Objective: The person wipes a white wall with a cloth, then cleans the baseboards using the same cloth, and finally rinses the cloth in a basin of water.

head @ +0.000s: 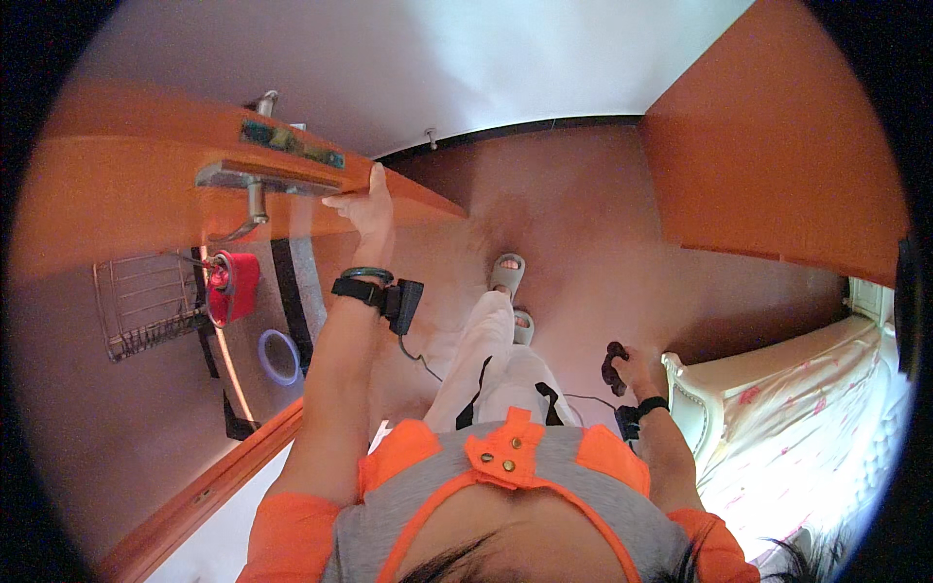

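Note:
My left hand [370,208] rests against the free edge of an orange-brown wooden door [131,175], thumb and fingers spread. Next to it on the door face is a metal lever handle [255,204] with its backplate. A lock plate [291,143] shows in the door's edge. Low on the right, my right hand [635,368] grips a dark brown object [614,370], whose exact kind I cannot tell. That hand is beside the cream footboard [689,408] of a bed. Both wrists carry black strapped devices with cables.
A wooden cabinet or wardrobe [765,160] stands at the upper right. A bed with a floral cover [809,408] lies at the right. A small doorstop [431,138] projects near the far wall. Beyond the doorway are a wire rack [149,299], a red container [237,288] and a round purple-rimmed item [279,357].

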A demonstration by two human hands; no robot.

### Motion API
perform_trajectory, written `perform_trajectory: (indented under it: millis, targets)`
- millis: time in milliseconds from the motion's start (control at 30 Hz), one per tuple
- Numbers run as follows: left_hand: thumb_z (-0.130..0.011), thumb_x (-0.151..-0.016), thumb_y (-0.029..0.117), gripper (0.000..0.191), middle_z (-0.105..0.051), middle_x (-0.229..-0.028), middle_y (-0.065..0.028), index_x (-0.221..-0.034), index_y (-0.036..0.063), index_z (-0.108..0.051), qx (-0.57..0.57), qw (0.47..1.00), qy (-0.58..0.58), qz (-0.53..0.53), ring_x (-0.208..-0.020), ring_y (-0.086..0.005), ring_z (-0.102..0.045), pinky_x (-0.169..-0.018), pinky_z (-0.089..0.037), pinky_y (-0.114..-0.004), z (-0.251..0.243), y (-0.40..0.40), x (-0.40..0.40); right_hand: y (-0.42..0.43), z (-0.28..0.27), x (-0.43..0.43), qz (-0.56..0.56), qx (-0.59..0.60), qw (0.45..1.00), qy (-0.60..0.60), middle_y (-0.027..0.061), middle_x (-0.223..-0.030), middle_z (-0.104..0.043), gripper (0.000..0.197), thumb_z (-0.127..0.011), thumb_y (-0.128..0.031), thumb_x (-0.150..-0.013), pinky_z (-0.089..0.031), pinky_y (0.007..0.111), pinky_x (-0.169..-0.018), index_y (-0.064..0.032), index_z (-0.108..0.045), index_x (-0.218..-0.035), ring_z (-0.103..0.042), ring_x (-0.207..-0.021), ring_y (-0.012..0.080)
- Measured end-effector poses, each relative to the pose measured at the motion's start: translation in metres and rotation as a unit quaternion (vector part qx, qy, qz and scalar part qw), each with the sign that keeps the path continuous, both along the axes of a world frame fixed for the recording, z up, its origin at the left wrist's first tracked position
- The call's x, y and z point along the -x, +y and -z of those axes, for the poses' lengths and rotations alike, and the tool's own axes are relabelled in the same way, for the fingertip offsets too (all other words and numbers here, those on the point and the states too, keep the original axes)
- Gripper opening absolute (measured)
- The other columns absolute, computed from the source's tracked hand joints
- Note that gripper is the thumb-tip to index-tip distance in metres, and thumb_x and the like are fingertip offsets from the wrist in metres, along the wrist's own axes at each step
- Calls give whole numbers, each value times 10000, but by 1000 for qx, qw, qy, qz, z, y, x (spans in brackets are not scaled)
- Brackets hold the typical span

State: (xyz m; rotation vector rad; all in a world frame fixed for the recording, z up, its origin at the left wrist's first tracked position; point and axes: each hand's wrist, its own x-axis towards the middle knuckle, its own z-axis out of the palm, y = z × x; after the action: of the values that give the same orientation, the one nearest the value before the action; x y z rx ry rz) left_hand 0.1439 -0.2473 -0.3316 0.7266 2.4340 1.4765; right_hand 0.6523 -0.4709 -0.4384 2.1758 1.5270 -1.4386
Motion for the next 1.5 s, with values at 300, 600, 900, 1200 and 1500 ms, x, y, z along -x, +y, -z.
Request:
perform_trajectory:
  millis: [300, 600, 900, 1200, 1500]
  targets:
    - [-707, -719, 434, 1156, -268, -1217, -434, -1341, -120, 94, 88, 993, -25, -78, -1070, -516, -429, -893, -414, -500, -19, 81, -14, 40, 33, -39, 91, 29, 995, -18, 237, -993, -620, 445, -603, -242, -726, -445, 394, -872, -25, -584, -1115, -595, -965, 327]
    - [-682, -740, 455, 1169, -302, -1223, -429, -1335, -105, 153, 72, 994, -3, -86, -1098, -510, -424, -922, -397, -495, -9, 120, 18, 232, -79, 72, 381, 56, 716, 582, 126, -1208, -525, 480, -530, -126, -842, -424, 449, -953, -48, -391, -1295, -518, -1098, 282]
    - [-685, -739, 461, 1183, -386, -1256, -342, -1331, -109, 167, -7, 989, -150, -10, -1070, -401, -506, -898, -440, -429, -13, 139, 21, 322, -113, 102, 366, 220, 563, 707, 143, -1268, -485, 445, -497, -99, -839, -382, 468, -987, -45, -421, -1274, -480, -1153, 302]
    - [-728, -746, 285, 1188, -571, -942, -141, -1348, 40, 267, -14, 983, -178, -36, -636, -161, -576, -506, -495, -285, -31, 157, 3, 365, -109, 102, 262, 308, 523, 750, 151, -1266, -483, 406, -435, -149, -880, -358, 451, -1011, -19, -423, -1265, -476, -1154, 301]
    - [-694, -765, 150, 958, -565, -1002, -109, -1401, 69, 18, -55, 980, -189, 27, -733, -181, -596, -596, -530, -309, -28, 129, 19, 368, -125, 138, 234, 425, 492, 723, 175, -1248, -494, 418, -441, -193, -875, -344, 488, -1012, 13, -438, -1238, -482, -1133, 344]
